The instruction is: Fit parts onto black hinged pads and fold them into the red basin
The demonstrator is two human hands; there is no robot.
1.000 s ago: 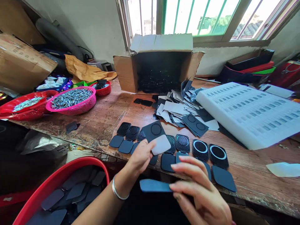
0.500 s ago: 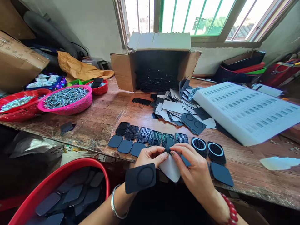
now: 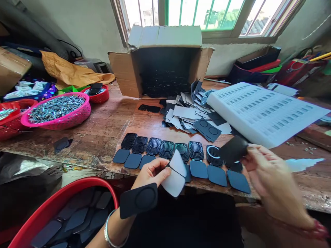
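My left hand (image 3: pixel 155 174) pinches a white folded backing sheet (image 3: pixel 174 181) with two rounded leaves, over the table's front edge. A black card with a ring mark (image 3: pixel 139 200) lies across the wrist of that hand. On the right, my right hand (image 3: pixel 269 172), slightly blurred, grips a dark rounded sheet (image 3: pixel 234 150) by its right edge, above the last cases of the row. The row holds several opened black cases with mesh insides (image 3: pixel 153 146) and flat lids (image 3: pixel 217 175) toward me. A pale ring (image 3: pixel 213 151) shows on one of them.
Loose cards (image 3: pixel 186 113) are piled before an open carton (image 3: pixel 168 72). A white foam block (image 3: pixel 266 113) stands at right. Baskets of metal parts (image 3: pixel 57 110) sit at left, and a red tub of dark pieces (image 3: pixel 113 193) is below the table edge.
My hands have separated. My right hand has moved right with the dark sheet, while my left keeps the white sheet, now showing two leaves. The view has shifted too.
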